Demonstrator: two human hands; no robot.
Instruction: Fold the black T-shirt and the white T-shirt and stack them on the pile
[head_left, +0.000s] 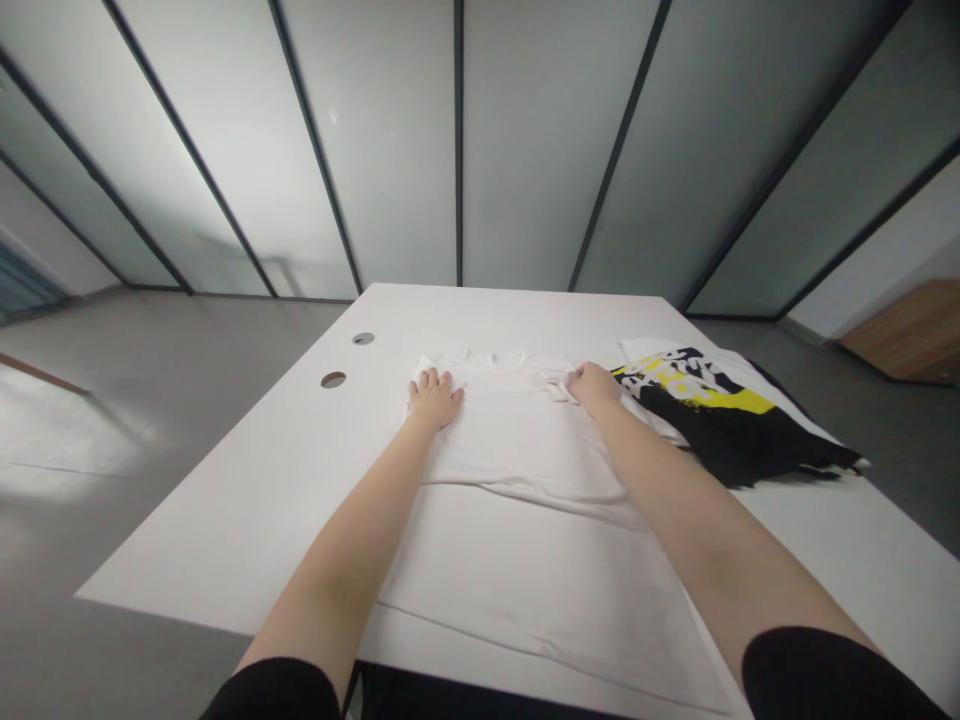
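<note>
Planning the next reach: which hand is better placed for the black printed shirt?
Probably the right hand: it rests at the upper edge of the white T-shirt, close beside the black printed shirt. The left hand sits at the T-shirt's opposite side, with the whole garment between it and that shirt.

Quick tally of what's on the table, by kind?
White T-shirt: 1
Printed shirt: 1
Table holes: 2
Left hand, right hand: 2
Total: 6
</note>
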